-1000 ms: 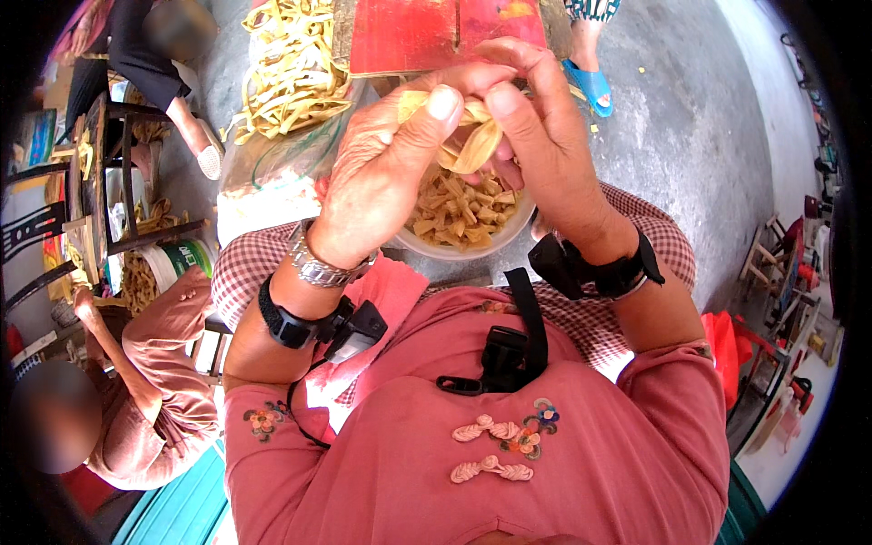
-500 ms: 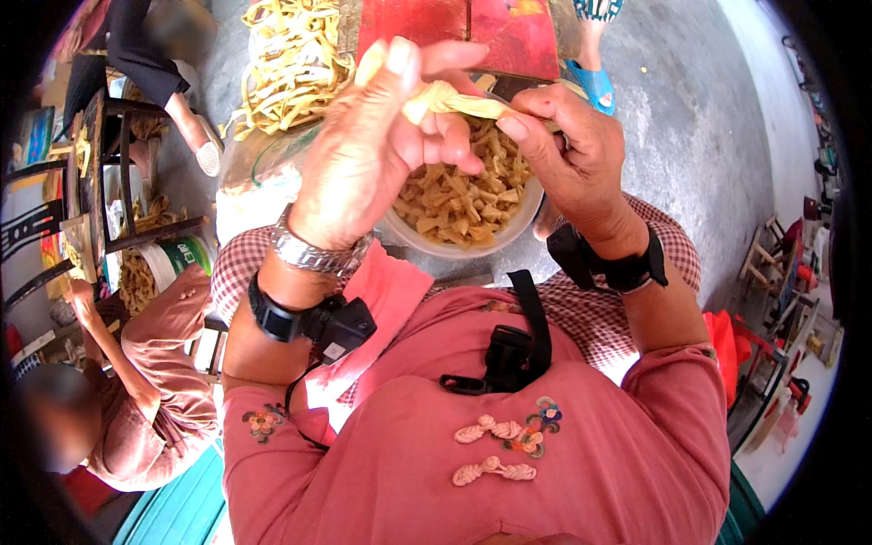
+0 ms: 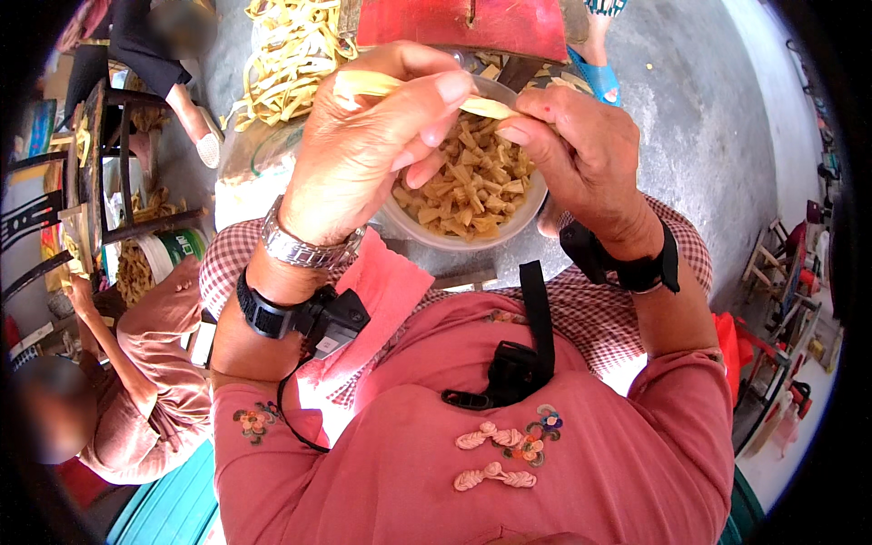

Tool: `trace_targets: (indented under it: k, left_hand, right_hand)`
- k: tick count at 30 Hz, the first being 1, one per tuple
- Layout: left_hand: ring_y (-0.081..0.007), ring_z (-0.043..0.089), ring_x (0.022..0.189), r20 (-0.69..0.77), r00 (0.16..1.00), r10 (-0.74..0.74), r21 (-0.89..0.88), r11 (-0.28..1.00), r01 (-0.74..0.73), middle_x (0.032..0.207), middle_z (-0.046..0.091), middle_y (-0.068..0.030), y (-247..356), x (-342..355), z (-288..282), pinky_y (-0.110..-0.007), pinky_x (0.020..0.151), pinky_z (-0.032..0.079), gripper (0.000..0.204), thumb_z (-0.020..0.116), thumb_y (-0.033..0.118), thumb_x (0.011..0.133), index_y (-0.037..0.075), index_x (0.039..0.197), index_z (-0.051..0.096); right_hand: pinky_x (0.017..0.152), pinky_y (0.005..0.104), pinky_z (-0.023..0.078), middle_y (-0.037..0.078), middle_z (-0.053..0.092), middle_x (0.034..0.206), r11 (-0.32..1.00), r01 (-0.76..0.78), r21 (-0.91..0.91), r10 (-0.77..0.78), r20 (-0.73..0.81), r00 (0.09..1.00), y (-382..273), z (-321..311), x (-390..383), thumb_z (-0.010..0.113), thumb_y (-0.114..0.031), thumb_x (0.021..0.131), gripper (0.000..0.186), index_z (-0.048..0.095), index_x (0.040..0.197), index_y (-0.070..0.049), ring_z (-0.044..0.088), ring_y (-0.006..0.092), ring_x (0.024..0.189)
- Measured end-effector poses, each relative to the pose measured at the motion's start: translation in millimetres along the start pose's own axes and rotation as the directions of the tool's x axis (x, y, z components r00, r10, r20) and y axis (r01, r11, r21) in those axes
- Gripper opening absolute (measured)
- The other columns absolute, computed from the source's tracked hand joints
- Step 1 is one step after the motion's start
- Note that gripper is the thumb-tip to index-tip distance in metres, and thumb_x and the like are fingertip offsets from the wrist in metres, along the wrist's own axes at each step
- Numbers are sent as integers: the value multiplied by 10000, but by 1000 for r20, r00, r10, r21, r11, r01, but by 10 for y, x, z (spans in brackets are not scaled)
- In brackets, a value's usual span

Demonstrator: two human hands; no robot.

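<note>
My left hand point(image 3: 368, 136) and my right hand point(image 3: 590, 154) hold one pale yellow, limp strip point(image 3: 488, 109) between them, above a white bowl point(image 3: 427, 234). The left thumb presses the strip against the curled fingers, and its folded end shows over the knuckles. On the other side, my right thumb and forefinger pinch the strip's other end. In the bowl beneath lie many short, tan, knotted-looking pieces point(image 3: 472, 191). Part of the bowl's far side is hidden behind my hands.
A heap of long yellow strips point(image 3: 282, 68) lies beyond my left hand, beside a red wooden board point(image 3: 463, 23). At the left, another person point(image 3: 168, 363) sits near dark chair frames point(image 3: 113, 182). A blue slipper point(image 3: 597, 77) is at the far right.
My left fingers, spread earlier with the strip twisted round them, have closed, the thumb coming down on it. The strip now runs straighter between the hands. My right hand shifted slightly right.
</note>
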State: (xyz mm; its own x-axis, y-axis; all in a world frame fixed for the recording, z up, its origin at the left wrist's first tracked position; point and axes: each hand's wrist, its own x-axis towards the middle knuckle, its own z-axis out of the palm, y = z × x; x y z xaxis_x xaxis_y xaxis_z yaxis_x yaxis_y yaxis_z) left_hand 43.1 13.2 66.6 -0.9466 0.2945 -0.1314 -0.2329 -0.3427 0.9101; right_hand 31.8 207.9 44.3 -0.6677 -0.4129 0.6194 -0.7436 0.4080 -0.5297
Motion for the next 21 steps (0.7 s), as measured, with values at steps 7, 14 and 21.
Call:
trace_targets:
  k: [7, 14, 21]
  left_hand:
    - [-34, 356, 469, -46, 996, 82, -86, 993, -86, 630, 491, 16, 116, -40, -158, -216, 428, 394, 105, 579, 74, 877, 34, 972, 598]
    - [-55, 402, 496, 12, 987, 157, -31, 987, -157, 738, 559, -36, 102, -42, -153, -256, 502, 494, 81, 547, 45, 887, 10, 949, 584]
    - [-255, 612, 986, 440, 898, 30, 87, 993, -76, 1061, 596, -194, 183, -64, -412, -394, 872, 493, 519, 603, 322, 881, -66, 1192, 455]
  right_hand:
    - [498, 312, 442, 89, 593, 683, 996, 30, -83, -30, -7, 1000, 14, -158, -16, 691, -90, 761, 116, 607, 759, -11, 584, 242, 573]
    - [504, 301, 443, 81, 605, 711, 975, 142, -170, -146, -11, 989, 78, -293, -5, 681, -103, 751, 107, 603, 755, -29, 601, 219, 605]
    - [476, 298, 403, 11, 416, 630, 865, 260, -429, -290, -7, 957, 206, -306, 2, 683, -202, 679, 154, 590, 765, -114, 490, 174, 551]
